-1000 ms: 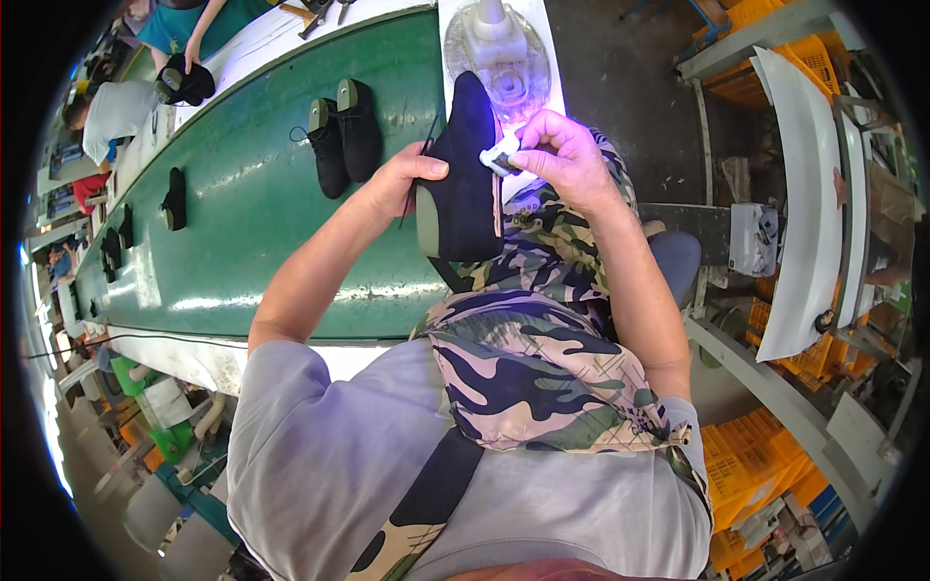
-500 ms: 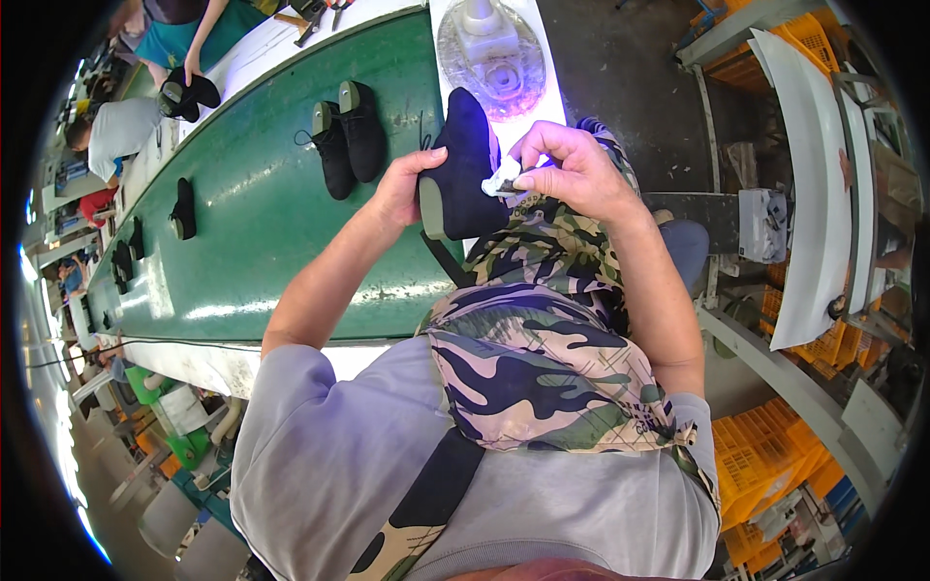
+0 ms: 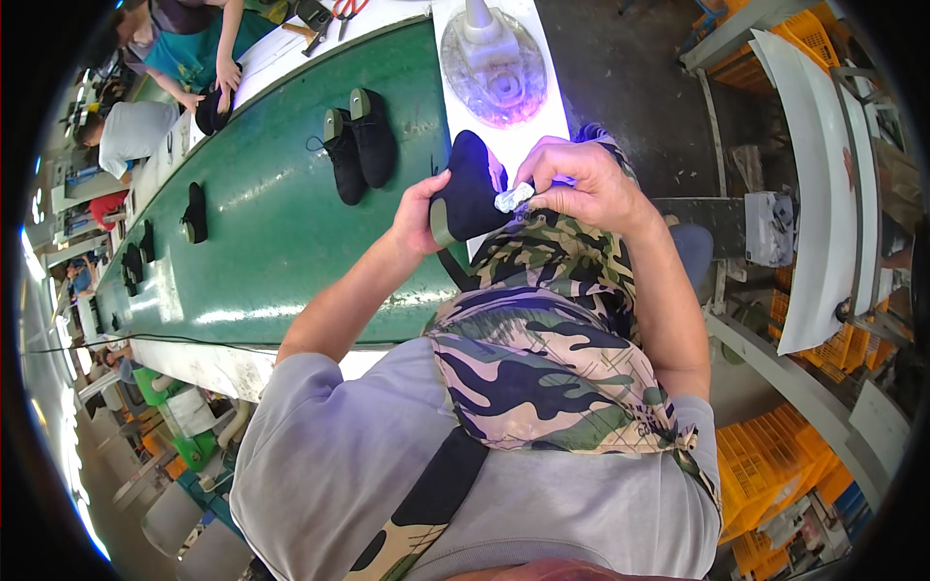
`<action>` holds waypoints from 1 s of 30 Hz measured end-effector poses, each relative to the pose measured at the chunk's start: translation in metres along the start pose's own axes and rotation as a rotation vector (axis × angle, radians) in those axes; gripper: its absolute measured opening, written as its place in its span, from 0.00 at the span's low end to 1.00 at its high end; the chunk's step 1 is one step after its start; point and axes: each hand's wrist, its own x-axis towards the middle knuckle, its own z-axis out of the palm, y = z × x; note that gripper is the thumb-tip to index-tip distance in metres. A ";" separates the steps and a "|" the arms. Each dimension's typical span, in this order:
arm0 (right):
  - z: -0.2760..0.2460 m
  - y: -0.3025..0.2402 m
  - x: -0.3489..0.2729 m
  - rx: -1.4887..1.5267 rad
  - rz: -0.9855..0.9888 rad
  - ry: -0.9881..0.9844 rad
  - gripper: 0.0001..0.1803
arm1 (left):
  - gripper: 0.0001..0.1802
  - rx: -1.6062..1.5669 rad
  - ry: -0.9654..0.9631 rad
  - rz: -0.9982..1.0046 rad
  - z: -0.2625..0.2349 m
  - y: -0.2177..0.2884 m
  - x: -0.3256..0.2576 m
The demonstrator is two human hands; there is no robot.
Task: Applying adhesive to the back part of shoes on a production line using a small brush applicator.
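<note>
A black shoe (image 3: 469, 194) with a pale greenish heel is held up in front of me, its toe pointing away. My left hand (image 3: 418, 215) wraps round its heel end from the left, thumb along the upper. On the other side, my right hand (image 3: 586, 184) pinches a crumpled white wad (image 3: 513, 198), paper or cloth, close against the shoe's right side; whether it touches cannot be made out. Beyond the left hand, a pair of black lace-up shoes (image 3: 358, 145) lies on the green work surface (image 3: 281, 232).
A clear round dish with a grey fixture (image 3: 499, 77) stands on the brightly lit white strip ahead. More black shoes (image 3: 194, 213) sit farther left. A co-worker's hands (image 3: 218, 92) hold a dark shoe at far left. Orange crates (image 3: 775, 465) and a metal rack stand at right.
The held shoe has come lower and nearer, its toe drawn toward me. Both hands moved with it, and the wad shows more fully. The co-worker's hands and shoe have shifted.
</note>
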 end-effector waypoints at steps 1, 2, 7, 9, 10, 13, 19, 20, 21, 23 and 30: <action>0.000 -0.001 -0.001 -0.038 -0.019 0.009 0.10 | 0.28 0.005 -0.002 0.000 0.007 -0.002 -0.003; 0.000 -0.002 -0.001 -0.074 -0.037 0.017 0.10 | 0.23 0.018 0.037 0.026 0.018 -0.006 -0.007; 0.001 -0.008 -0.002 -0.180 -0.097 0.040 0.11 | 0.17 -0.019 0.205 0.107 0.032 -0.020 -0.009; 0.002 -0.010 -0.003 -0.187 -0.105 0.050 0.11 | 0.16 -0.107 0.187 0.092 0.021 -0.024 -0.006; 0.002 -0.011 -0.003 -0.197 -0.112 0.061 0.11 | 0.16 -0.102 0.187 0.094 0.004 -0.026 -0.002; 0.004 -0.007 -0.005 -0.200 -0.123 0.096 0.10 | 0.17 -0.182 -0.100 0.032 -0.025 -0.028 0.005; -0.001 -0.002 -0.008 -0.204 -0.141 0.118 0.09 | 0.15 -0.208 -0.094 0.074 -0.008 -0.035 0.003; -0.004 -0.004 -0.009 -0.206 -0.145 0.117 0.09 | 0.15 -0.207 -0.081 0.077 -0.006 -0.034 0.005; -0.004 -0.004 -0.010 -0.216 -0.148 0.130 0.09 | 0.15 -0.203 -0.070 0.077 -0.003 -0.034 0.009; -0.008 -0.007 -0.013 -0.176 -0.215 0.180 0.07 | 0.15 -0.076 -0.027 0.193 -0.013 -0.035 0.022; -0.025 0.014 -0.050 -0.167 -0.161 0.384 0.08 | 0.13 0.708 -0.084 0.495 0.048 -0.034 0.022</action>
